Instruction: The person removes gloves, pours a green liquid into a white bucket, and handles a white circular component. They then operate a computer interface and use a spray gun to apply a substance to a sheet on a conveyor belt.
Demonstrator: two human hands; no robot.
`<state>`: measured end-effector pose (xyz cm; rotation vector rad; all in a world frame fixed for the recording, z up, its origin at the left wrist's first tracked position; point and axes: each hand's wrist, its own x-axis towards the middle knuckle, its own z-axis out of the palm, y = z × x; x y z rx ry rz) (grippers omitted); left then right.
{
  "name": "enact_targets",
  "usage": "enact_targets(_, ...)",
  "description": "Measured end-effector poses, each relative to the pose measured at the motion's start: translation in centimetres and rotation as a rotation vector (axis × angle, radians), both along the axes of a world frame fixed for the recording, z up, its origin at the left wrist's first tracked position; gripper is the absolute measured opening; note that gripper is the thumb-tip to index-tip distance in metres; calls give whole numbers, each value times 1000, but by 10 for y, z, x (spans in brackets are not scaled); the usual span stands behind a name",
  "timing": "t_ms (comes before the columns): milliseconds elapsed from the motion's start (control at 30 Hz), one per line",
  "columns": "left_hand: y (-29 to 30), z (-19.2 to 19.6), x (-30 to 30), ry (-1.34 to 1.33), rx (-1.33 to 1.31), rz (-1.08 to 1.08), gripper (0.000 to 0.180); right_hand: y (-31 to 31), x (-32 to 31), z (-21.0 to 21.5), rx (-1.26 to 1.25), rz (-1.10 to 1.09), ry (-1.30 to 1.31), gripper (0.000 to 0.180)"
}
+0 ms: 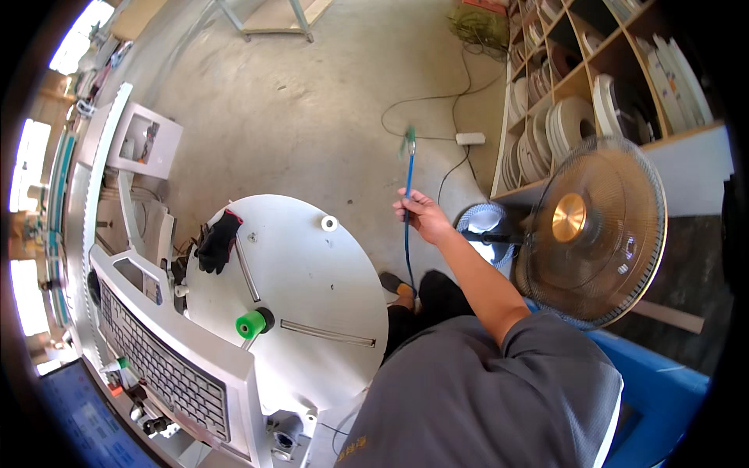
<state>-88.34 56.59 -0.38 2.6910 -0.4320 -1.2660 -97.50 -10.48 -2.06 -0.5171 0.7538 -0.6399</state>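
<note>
Ref: round white table (312,265). L hand not in view. Black glove (218,242) on table's left edge. R hand (421,214) right of table, fingers closed round blue hose (406,210); hose axis vertical, nozzle above fist.

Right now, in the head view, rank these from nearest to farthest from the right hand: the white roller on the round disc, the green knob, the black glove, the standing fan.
From the right hand, holding a blue hose:
1. White roller, left, on the disc's upper edge.
2. Standing fan, right.
3. Black glove and green knob, both left on the disc; too close to call.
</note>
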Motion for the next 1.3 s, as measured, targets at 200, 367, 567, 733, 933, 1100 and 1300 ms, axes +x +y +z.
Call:
enact_targets(200,-101,-10,16,10,-38,71,43,-92,36,64,1,300,-40,43)
enact_targets(367,-186,-3,6,25,3,182,43,-229,171,88,-128,397,-139,42)
enact_targets(567,-297,18,-72,54,161,461,44,-288,251,93,-214,693,-108,40)
enact_targets(733,-399,0,-109,127,227,601,45,-291,330,142,-799,1235,-26,52)
enact_targets(933,-519,-38,-86,68,28,829,52,-178,425,152,-1115,1744,-316,24)
enact_targets(1100,-610,-61,-70,142,11,1139,56,-62,481,98,-1287,1794,-385,23)
enact_targets(1300,-673,-57,-30,217,10,1443,58,24,522,133,-1664,1846,-435,30)
